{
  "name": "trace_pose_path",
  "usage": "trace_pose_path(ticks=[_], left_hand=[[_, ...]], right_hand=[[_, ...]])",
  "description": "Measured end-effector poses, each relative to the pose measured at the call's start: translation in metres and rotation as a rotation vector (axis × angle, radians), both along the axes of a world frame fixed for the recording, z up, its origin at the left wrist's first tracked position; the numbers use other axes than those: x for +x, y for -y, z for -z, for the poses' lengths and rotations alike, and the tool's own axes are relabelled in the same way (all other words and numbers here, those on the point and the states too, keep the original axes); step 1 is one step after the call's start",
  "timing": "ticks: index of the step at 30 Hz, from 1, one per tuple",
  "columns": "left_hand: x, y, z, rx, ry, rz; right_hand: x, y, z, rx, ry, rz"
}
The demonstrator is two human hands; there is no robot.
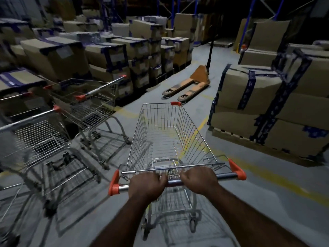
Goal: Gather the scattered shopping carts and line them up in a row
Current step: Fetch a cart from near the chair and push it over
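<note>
An empty wire shopping cart (169,132) with orange corner caps stands right in front of me, its basket pointing away down the aisle. My left hand (146,184) and my right hand (198,177) both grip its chrome handle bar (229,175), close together near the middle. To the left, two more wire carts stand side by side, turned roughly the same way: a near cart (35,136) at the left edge and a farther cart (90,104) beyond it. A third handle with an orange cap shows behind them at far left.
An orange pallet jack (192,84) lies on the floor ahead, forks toward me. Taped cardboard boxes on a pallet (267,107) rise on the right, and rows of stacked boxes (114,56) fill the left and back. Yellow floor lines (277,180) cross the grey concrete.
</note>
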State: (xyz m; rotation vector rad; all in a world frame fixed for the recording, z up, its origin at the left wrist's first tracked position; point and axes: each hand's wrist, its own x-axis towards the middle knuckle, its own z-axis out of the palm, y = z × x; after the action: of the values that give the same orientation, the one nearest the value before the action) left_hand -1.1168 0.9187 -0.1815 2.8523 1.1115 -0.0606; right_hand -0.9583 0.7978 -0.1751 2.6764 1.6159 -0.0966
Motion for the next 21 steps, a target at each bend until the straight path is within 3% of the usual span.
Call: trace_pose_path(ticks=[21], left_hand=[[0.294, -0.254, -0.006, -0.060, -0.007, -0.155]], right_hand=[[0.310, -0.278, 0.001, 0.031, 0.023, -0.136]])
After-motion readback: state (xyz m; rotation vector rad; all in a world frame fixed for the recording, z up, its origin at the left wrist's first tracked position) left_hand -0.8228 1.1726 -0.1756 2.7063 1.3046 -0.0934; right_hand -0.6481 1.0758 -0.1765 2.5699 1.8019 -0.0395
